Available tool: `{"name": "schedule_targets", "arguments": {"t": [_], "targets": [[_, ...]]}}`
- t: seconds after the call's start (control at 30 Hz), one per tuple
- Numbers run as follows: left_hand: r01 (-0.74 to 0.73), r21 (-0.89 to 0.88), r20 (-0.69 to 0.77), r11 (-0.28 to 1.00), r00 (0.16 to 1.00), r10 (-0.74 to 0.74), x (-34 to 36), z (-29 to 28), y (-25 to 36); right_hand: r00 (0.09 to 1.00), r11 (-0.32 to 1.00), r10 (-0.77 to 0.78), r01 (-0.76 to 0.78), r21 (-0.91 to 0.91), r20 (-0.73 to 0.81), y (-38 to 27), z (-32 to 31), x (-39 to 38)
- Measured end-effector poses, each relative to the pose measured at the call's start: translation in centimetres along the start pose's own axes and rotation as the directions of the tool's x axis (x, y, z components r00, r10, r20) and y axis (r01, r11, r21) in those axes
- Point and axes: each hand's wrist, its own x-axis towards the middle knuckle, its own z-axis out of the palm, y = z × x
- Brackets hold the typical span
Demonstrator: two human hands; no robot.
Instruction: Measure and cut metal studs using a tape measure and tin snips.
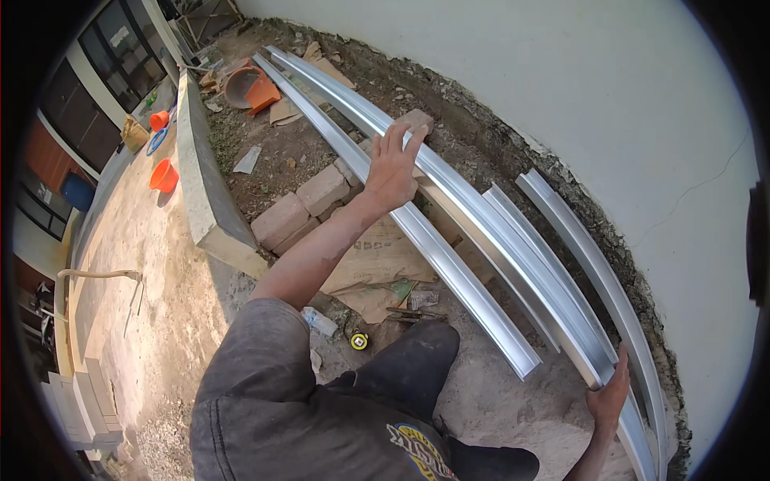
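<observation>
A long silver metal channel [513, 252] runs diagonally from the far left to the near right. My left hand [391, 168] is closed over its middle stretch, with the fingers across the top. At the near end, my right hand [609, 394] grips the same channel by its edge. A second metal channel [449, 260] lies to the left, under my left wrist. Two more pieces lie to the right: a metal channel close by [545, 268] and an outer metal channel [605, 240] along the wall's foot.
Concrete blocks [322, 189] and a flattened paper sack [377, 260] lie on the dirt. Near my knee are a yellow tape measure [359, 341] and a plastic bottle [320, 322]. A low wall [196, 172] borders the left; a white wall [593, 88] rises right. Orange buckets [164, 175] stand beyond.
</observation>
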Motion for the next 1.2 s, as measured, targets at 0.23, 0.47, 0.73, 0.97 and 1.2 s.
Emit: {"name": "schedule_targets", "arguments": {"t": [0.23, 0.47, 0.73, 0.97, 1.2], "targets": [[0.575, -0.337, 0.744, -0.746, 0.648, 0.163, -9.3, 3.0, 17.7, 0.998, 0.997, -0.062, 0.061, 0.043, 0.015, -16.0, 0.9, 8.5], [0.275, -0.374, 0.844, -0.885, 0.497, -0.202, -6.5, 7.6, 12.7, 0.945, 0.999, 0.032, -0.031, -0.007, 0.327, -8.9, -1.7, 4.4], [0.254, -0.678, 0.692, -0.69, 0.537, -0.482, -0.2, 7.6, 0.8, 0.982, 0.932, 0.178, -0.145, -0.333, 0.071, 7.2, -2.0, -3.5], [0.367, -0.336, 0.773, -0.867, 0.634, -0.032, -6.7, 9.4, 20.3, 0.999, 0.998, -0.016, 0.019, -0.059, 0.05, -8.9, 2.7, 6.2], [0.275, -0.444, 0.798, -0.853, 0.554, -0.237, -3.0, 11.4, 11.6, 0.96, 0.995, 0.043, -0.015, -0.102, 0.278, -7.7, 0.0, 6.5]]}}
